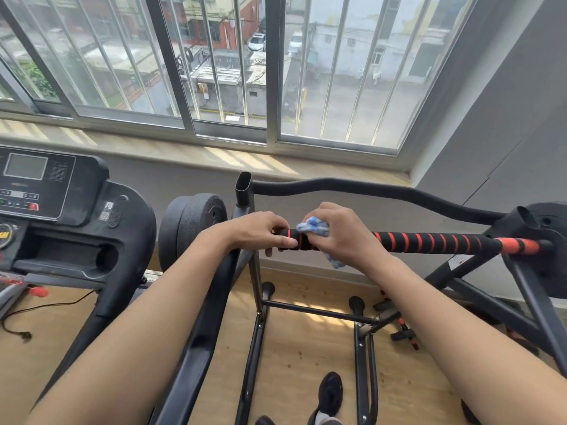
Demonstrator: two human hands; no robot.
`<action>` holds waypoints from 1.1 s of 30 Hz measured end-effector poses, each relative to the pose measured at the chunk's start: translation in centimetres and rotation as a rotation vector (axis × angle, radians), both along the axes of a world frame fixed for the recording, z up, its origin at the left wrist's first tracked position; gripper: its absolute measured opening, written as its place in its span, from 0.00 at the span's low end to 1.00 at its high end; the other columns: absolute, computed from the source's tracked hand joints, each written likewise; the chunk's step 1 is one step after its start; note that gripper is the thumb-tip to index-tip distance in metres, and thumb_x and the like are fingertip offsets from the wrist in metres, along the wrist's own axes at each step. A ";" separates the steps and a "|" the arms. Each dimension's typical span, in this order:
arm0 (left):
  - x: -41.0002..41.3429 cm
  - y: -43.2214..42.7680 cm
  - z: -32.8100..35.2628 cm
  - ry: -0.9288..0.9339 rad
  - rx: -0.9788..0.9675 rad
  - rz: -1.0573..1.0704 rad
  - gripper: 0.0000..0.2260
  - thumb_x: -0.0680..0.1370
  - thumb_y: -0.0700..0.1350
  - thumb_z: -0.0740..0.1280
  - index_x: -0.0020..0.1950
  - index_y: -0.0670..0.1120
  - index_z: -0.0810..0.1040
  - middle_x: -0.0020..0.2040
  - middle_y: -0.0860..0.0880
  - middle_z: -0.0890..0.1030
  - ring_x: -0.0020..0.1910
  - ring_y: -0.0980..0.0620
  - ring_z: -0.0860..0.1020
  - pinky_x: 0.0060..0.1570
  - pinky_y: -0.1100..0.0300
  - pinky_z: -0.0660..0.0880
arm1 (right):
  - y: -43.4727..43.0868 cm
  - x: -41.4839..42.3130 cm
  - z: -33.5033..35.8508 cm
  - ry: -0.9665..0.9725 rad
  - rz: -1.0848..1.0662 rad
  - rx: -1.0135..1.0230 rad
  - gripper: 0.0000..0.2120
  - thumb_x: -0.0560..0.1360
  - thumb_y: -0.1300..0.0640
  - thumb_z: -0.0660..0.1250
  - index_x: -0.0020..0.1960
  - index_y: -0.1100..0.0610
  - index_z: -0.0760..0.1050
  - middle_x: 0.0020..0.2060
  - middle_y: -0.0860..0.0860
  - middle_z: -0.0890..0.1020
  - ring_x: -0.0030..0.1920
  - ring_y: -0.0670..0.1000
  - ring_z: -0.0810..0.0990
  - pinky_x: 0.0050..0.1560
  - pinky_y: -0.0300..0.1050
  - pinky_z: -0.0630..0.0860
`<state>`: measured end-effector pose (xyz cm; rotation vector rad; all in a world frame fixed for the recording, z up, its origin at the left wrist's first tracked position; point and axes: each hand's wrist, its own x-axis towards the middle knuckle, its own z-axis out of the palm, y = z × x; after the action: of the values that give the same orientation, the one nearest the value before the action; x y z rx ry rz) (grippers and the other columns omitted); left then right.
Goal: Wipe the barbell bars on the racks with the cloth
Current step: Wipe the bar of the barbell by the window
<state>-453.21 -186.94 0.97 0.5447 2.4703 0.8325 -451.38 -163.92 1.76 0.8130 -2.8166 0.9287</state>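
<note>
Forearms, 2 of them, enter from the lower edge and meet at the barbell bar [429,242], which lies across its rack [257,289] with black weight plates at each end: left [191,225], right [549,240]. Left hand [260,233] wraps its fingers and thumb round the bar just inside the rack's left upright, apparently to keep the bar from rolling under the rubbing. Right hand [340,234], just beside it, clamps the blue-and-white cloth [313,227] round the bar; a tail of cloth hangs below the palm. Wrapping the cloth right round the black grip with its red spiral stripes lets 1 stroke clean the whole circumference. Judged from this position, wiping stands at the left end of the grip, with the length toward the right plate remaining. A second, curved black bar [368,191] rests behind on the same rack, untouched by either hand. At the left edge stands a treadmill console [33,182]; its lettering and a white label [457,261] on the rack's right leg are too small to read.
</note>
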 end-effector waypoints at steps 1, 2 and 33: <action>0.3 0.0 -0.4 0.075 0.008 0.010 0.14 0.79 0.59 0.72 0.60 0.52 0.79 0.49 0.57 0.81 0.47 0.56 0.81 0.46 0.65 0.73 | -0.1 -0.3 0.0 0.003 -0.052 -0.011 0.07 0.76 0.52 0.72 0.51 0.54 0.83 0.43 0.46 0.77 0.41 0.47 0.77 0.43 0.51 0.79; 0.8 -0.1 -0.8 0.186 0.022 0.019 0.18 0.77 0.58 0.75 0.62 0.53 0.77 0.52 0.57 0.80 0.49 0.57 0.80 0.47 0.65 0.75 | -0.3 -0.5 -0.1 0.008 -0.084 -0.009 0.07 0.76 0.51 0.71 0.51 0.54 0.82 0.42 0.47 0.77 0.41 0.47 0.77 0.43 0.51 0.80; 1.6 0.5 -2.6 0.549 0.025 0.112 0.17 0.74 0.64 0.74 0.55 0.54 0.81 0.45 0.56 0.83 0.43 0.55 0.79 0.47 0.51 0.80 | 0.8 -0.7 0.1 0.025 0.015 0.150 0.10 0.76 0.54 0.74 0.56 0.55 0.82 0.46 0.47 0.75 0.42 0.49 0.76 0.42 0.38 0.69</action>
<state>-451.58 -186.47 -1.61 0.7278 3.0137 0.8431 -452.05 -163.16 1.84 0.8560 -2.8895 0.7099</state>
